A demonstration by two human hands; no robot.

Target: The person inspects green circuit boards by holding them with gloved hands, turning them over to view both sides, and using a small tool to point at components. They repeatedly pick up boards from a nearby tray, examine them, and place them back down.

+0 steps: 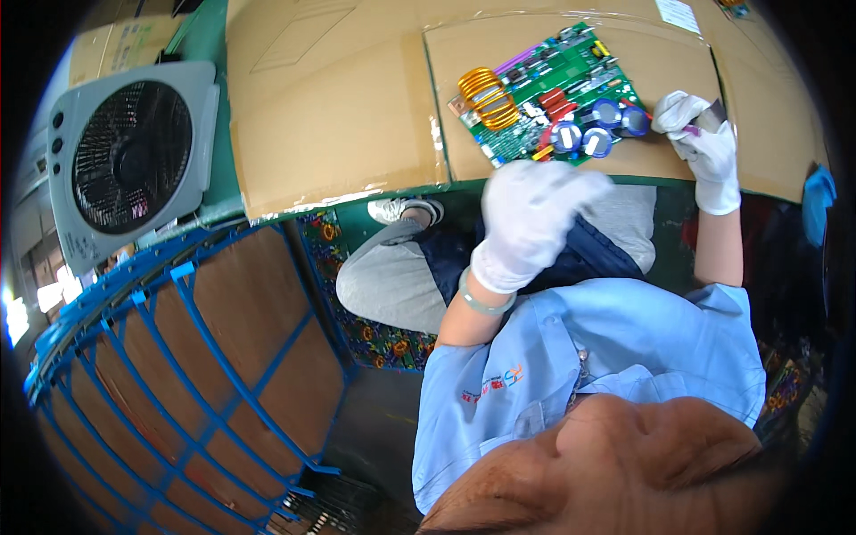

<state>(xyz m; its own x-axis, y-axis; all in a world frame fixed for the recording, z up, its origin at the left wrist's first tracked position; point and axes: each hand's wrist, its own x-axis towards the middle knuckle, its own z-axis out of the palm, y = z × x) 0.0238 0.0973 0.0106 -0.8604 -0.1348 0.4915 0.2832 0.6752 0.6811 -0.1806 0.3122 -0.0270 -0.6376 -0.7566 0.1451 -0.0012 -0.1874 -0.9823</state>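
A green circuit board [571,76] lies tilted on the cardboard-covered table. On it are a large copper-wound coil [489,98], several blue round capacitors [566,136] and red parts [556,104]. My left hand [535,218], in a white glove, hovers just off the board's near edge; its fingers are smeared by motion. To the right of the board, my right hand [709,152], also gloved in white, is closed round a small dark grey flat piece [712,117]. A bit of purple shows between those fingers, and the glove hides the rest of what they hold.
A grey box fan [132,165] stands at the left of the table. Below it is a blue metal rack [205,374] with brown boards. Cardboard sheets [334,107] cover the tabletop, with a paper label [678,15] at the back. Something blue [818,205] hangs at the right edge.
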